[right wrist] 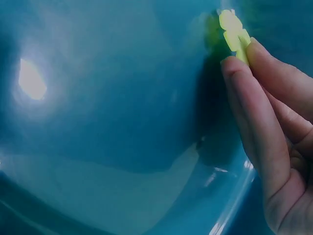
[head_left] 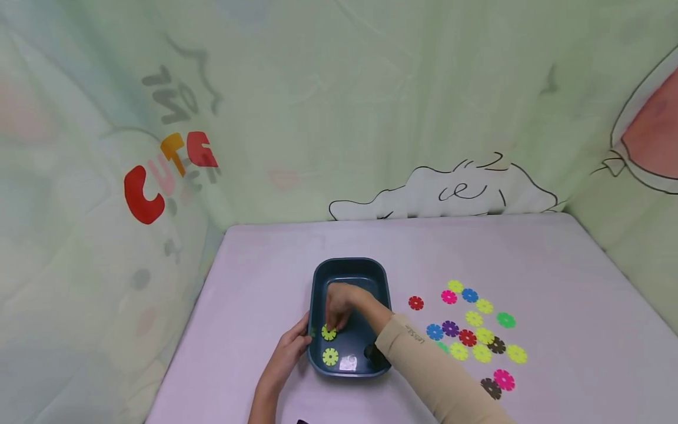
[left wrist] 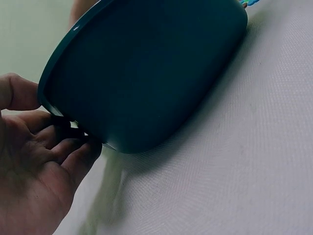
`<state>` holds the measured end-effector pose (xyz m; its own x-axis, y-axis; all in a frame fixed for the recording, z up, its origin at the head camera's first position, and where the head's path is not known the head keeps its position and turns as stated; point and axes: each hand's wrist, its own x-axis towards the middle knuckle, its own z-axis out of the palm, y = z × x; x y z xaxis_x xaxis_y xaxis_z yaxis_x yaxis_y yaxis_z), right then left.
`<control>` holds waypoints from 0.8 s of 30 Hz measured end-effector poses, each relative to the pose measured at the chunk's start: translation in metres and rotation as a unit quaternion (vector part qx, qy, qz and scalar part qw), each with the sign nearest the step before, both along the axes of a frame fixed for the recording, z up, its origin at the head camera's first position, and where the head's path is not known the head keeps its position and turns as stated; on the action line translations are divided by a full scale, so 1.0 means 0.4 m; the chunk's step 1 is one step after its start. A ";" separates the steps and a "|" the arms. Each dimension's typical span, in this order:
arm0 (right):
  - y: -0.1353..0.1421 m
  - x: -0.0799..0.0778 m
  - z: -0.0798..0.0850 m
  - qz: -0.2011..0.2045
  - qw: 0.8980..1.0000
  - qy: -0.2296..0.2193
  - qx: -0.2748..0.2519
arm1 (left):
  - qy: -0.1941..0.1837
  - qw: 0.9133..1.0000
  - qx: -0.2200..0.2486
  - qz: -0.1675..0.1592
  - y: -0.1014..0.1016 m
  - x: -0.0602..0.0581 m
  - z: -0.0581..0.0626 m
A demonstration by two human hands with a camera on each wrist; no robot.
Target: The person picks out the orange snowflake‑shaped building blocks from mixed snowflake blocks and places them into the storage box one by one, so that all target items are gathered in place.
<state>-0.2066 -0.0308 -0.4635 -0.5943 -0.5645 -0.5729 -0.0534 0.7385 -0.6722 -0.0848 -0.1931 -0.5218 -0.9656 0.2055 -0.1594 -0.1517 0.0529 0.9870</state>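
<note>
A dark blue-green rectangular tray (head_left: pixel 371 365) with rounded corners stands on the table. In it, my right hand (head_left: pixel 341 303) pinches a yellow notched plastic disc (right wrist: pixel 235 34) between thumb and fingers, close over the tray floor. A second yellow disc (head_left: pixel 331 357) lies flat near the tray's front left corner. At the tray's left side is my left hand (head_left: pixel 288 350); the left wrist view shows its thumb at the rim and its curled fingers (left wrist: pixel 73 147) against the outer wall.
To the right of the tray, several notched discs in pink, blue, red, purple, green, black and yellow lie scattered on the pale table (head_left: pixel 582 330), among them a lone red disc (head_left: pixel 415 303). A printed cloth (head_left: pixel 371 106) hangs behind the table.
</note>
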 end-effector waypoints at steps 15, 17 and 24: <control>-0.019 0.042 -0.001 -0.004 0.999 0.042 0.007 | -0.001 1.000 -0.009 -0.004 0.001 0.004 0.006; -0.021 0.046 0.001 -0.008 0.999 0.049 0.009 | 0.001 1.000 -0.009 -0.003 0.002 0.005 0.007; -0.020 0.054 0.006 -0.019 0.998 0.065 0.005 | 0.003 1.000 -0.007 -0.003 0.002 0.001 0.011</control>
